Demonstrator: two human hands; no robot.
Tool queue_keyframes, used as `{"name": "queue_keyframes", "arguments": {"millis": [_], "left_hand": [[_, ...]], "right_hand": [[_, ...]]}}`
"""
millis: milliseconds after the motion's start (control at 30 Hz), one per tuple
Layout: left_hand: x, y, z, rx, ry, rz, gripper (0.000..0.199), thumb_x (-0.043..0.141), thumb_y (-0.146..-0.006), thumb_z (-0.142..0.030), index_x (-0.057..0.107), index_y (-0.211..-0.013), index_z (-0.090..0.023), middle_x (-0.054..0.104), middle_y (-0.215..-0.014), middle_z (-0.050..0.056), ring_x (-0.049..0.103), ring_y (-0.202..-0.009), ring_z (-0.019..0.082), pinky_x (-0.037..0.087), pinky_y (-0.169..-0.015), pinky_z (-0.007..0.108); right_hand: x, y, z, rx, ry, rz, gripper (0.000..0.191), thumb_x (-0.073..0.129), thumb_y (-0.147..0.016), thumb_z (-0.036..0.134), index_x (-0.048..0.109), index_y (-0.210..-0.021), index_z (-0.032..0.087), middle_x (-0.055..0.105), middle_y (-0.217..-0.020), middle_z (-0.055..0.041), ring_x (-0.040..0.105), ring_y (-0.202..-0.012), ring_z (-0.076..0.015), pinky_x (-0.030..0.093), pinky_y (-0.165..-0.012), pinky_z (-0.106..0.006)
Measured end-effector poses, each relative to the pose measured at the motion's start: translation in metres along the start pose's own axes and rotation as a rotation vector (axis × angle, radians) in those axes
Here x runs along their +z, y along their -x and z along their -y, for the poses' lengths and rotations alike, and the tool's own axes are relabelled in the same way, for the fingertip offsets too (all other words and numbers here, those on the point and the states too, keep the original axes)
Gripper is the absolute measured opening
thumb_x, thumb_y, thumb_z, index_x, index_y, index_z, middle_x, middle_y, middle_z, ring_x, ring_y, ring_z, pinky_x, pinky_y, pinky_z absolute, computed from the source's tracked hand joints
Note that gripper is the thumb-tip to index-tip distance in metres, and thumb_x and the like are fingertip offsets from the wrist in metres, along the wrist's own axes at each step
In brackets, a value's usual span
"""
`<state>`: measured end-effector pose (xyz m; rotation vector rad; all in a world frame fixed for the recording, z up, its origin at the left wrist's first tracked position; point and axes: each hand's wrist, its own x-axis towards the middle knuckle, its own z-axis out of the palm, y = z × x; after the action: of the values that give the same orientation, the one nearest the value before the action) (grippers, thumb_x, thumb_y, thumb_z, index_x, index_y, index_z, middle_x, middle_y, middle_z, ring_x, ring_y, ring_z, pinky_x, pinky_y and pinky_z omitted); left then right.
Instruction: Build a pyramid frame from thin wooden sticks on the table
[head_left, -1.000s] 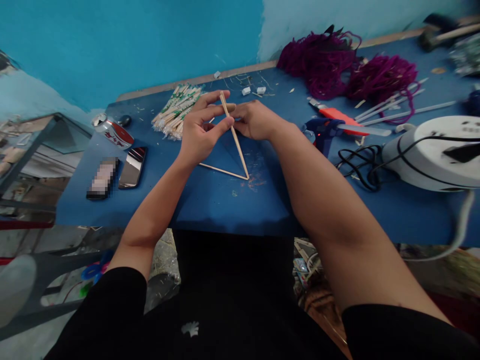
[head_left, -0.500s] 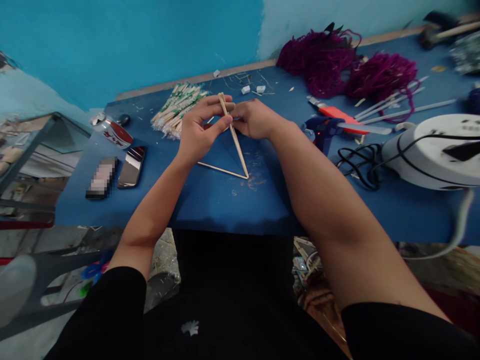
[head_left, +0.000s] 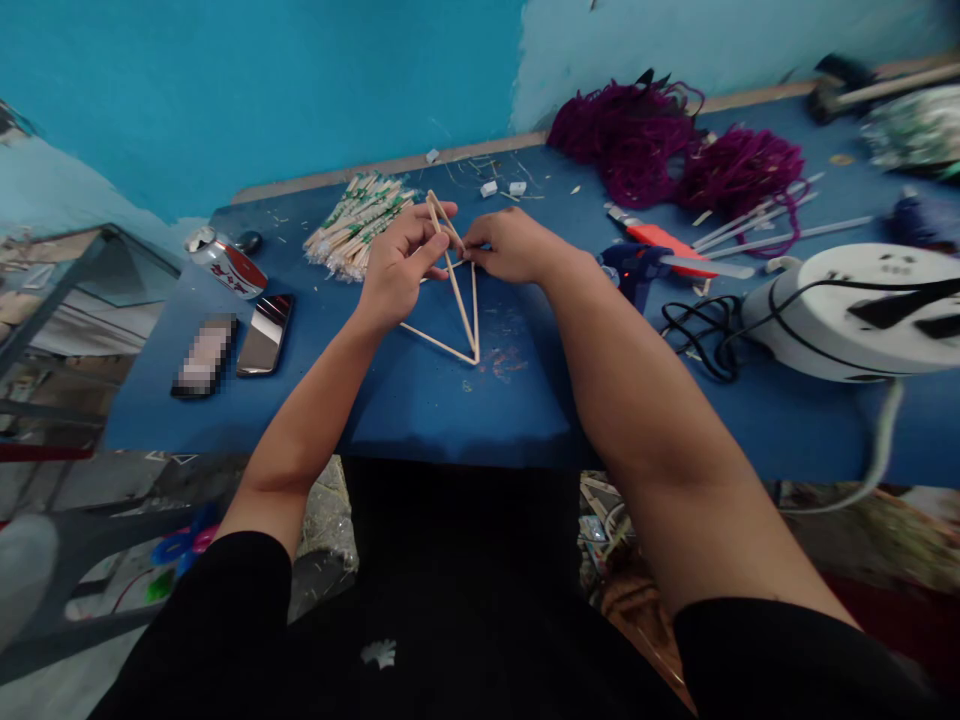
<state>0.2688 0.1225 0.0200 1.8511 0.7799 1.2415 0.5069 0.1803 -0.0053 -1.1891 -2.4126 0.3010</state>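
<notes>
A frame of thin wooden chopsticks (head_left: 463, 315) stands over the blue table, its sticks meeting in a corner near the front. My left hand (head_left: 399, 265) is closed around the upper part of it, thumb against a slanting stick. Fingertips of my right hand (head_left: 514, 243) are pinched together at the right-hand stick of the same frame; the exact contact is partly hidden. Behind my left hand lies a pile of wrapped chopsticks (head_left: 352, 225) with green print. To the right of my right forearm is a blue glue gun (head_left: 634, 268) with a small red light.
At left are a drink can (head_left: 229, 268), a dark phone (head_left: 265, 335) and another phone-like item (head_left: 204, 355). Purple yarn (head_left: 626, 140), an orange cutter (head_left: 671, 248), clear glue sticks (head_left: 810, 232) and a white appliance (head_left: 847, 310) with a black cord occupy the right.
The chopstick frame has turned and shifted slightly left, so its two near sticks now show apart. Both hands stay on it, and the right fingertips have come a little lower.
</notes>
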Motion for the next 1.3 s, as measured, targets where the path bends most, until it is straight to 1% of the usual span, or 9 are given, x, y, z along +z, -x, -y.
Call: {"name": "queue_keyframes", "arguments": {"millis": [267,400,500,700,800,900,1000,1167,1300], "left_hand": [[-0.019,-0.007,0.001,-0.074,0.083,-0.074,0.055,0.073,-0.104,-0.082,0.077,-0.103,-0.026,0.084,-0.13,0.009,0.086,-0.1,0.02,0.071,-0.07,0.025],[-0.027,-0.008,0.001,-0.083,0.126,-0.159,0.06,0.08,-0.094,-0.09,0.078,-0.102,-0.03,0.082,-0.143,0.004,0.086,-0.097,0.021,0.067,-0.059,0.028],[-0.031,-0.007,0.0,-0.075,0.118,-0.187,0.068,0.082,-0.086,-0.098,0.077,-0.102,-0.032,0.081,-0.148,0.001,0.082,-0.089,0.019,0.061,-0.052,0.031],[-0.045,-0.009,0.0,0.015,0.063,-0.226,0.066,0.065,-0.096,-0.104,0.076,-0.111,-0.041,0.086,-0.119,-0.005,0.066,-0.076,0.009,0.039,-0.046,0.038],[-0.052,-0.013,0.005,-0.013,0.167,-0.246,0.058,0.074,-0.092,-0.098,0.078,-0.106,-0.041,0.084,-0.113,0.001,0.06,-0.066,0.014,0.041,-0.049,0.042],[-0.053,-0.009,0.005,-0.056,0.292,-0.205,0.052,0.085,-0.086,-0.086,0.077,-0.097,-0.036,0.071,-0.084,0.003,0.051,-0.056,0.015,0.043,-0.05,0.04],[-0.047,0.009,-0.005,-0.096,0.357,-0.197,0.052,0.09,-0.088,-0.08,0.076,-0.089,-0.03,0.053,-0.067,-0.002,0.035,-0.048,0.011,0.03,-0.043,0.031],[-0.036,0.041,-0.025,-0.131,0.419,-0.237,0.052,0.08,-0.104,-0.077,0.077,-0.099,-0.025,0.049,-0.066,-0.006,0.023,-0.045,0.006,0.02,-0.041,0.022],[-0.03,0.042,-0.024,-0.12,0.49,-0.27,0.045,0.077,-0.11,-0.066,0.074,-0.095,-0.024,0.046,-0.067,-0.005,0.022,-0.047,0.006,0.018,-0.043,0.022]], "right_hand": [[-0.001,0.03,0.012,0.07,0.078,0.01,0.023,0.06,-0.105,0.027,0.081,-0.096,0.026,0.081,-0.103,-0.0099,0.074,-0.103,-0.0318,0.057,-0.101,-0.05],[0.004,0.049,0.026,0.126,0.106,-0.021,0.025,0.061,-0.108,0.033,0.079,-0.093,0.025,0.079,-0.098,-0.0109,0.072,-0.101,-0.0326,0.057,-0.102,-0.052],[0.004,0.064,0.039,0.144,0.164,-0.022,0.024,0.058,-0.105,0.028,0.078,-0.091,0.023,0.079,-0.102,-0.0136,0.072,-0.103,-0.0357,0.057,-0.1,-0.055],[-0.002,0.091,0.056,0.12,0.082,-0.02,0.027,0.055,-0.105,0.028,0.077,-0.09,0.025,0.08,-0.103,-0.0135,0.075,-0.104,-0.037,0.059,-0.098,-0.056],[-0.004,0.1,0.053,0.132,0.001,-0.043,0.025,0.057,-0.105,0.028,0.081,-0.097,0.025,0.083,-0.108,-0.0119,0.078,-0.107,-0.0357,0.059,-0.099,-0.053],[-0.004,0.104,0.048,0.159,-0.001,-0.05,0.023,0.062,-0.102,0.029,0.084,-0.1,0.026,0.084,-0.109,-0.0113,0.08,-0.107,-0.0363,0.059,-0.098,-0.054],[-0.004,0.105,0.045,0.179,0.026,-0.054,0.025,0.063,-0.102,0.032,0.087,-0.104,0.026,0.084,-0.108,-0.0119,0.08,-0.109,-0.0372,0.058,-0.098,-0.054],[-0.004,0.106,0.047,0.156,0.026,-0.037,0.027,0.062,-0.102,0.035,0.088,-0.104,0.027,0.084,-0.108,-0.0119,0.078,-0.108,-0.0359,0.057,-0.097,-0.053],[-0.005,0.107,0.048,0.162,0.027,-0.036,0.026,0.063,-0.102,0.035,0.087,-0.103,0.027,0.084,-0.11,-0.0126,0.079,-0.111,-0.0371,0.057,-0.099,-0.055]]}}
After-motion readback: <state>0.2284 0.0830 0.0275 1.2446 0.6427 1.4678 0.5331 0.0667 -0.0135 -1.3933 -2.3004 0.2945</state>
